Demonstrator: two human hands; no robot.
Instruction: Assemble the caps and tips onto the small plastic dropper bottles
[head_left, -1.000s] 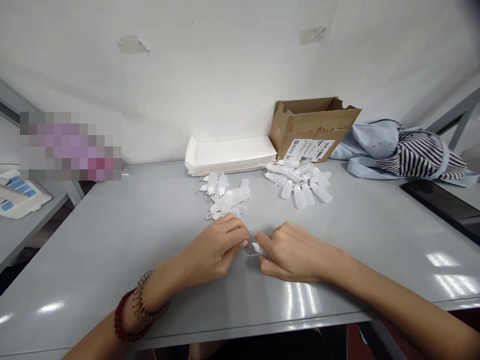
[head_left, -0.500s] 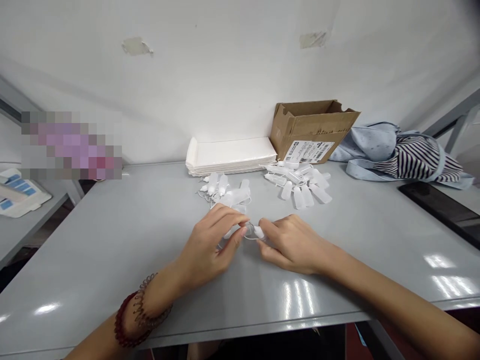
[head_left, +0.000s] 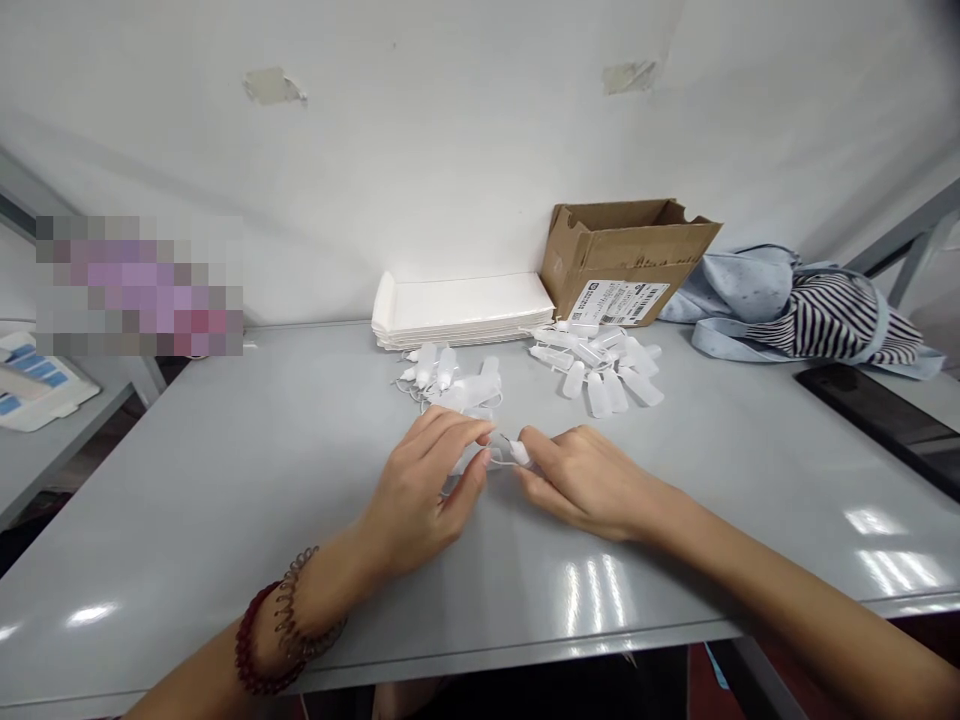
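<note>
Between the thumb and fingers of my right hand [head_left: 577,478] is a small white needle-tip squeeze bottle [head_left: 519,453], lying sideways with its thin metal tip pointing left. Most of its body is hidden by the hand. A thin white strap [head_left: 502,463] runs from the bottle to the fingertips of my left hand [head_left: 427,485], which are pinched close together; any cap at its end is hidden. Behind the left fingers are more translucent bottles, partly covered. Just beyond is a loose pile of similar bottles [head_left: 446,370] with looped straps.
A second bottle pile [head_left: 600,365] is farther right, before an open cardboard box [head_left: 637,250]. White envelopes [head_left: 465,302] are stacked against the wall. A blue bag with striped cloth [head_left: 832,312] and a black phone [head_left: 885,420] lie right on the grey table [head_left: 262,480].
The gap between the bottle's needle tip and my left fingertips has widened slightly, as the left hand shifts a little left. The right hand keeps its hold on the bottle.
</note>
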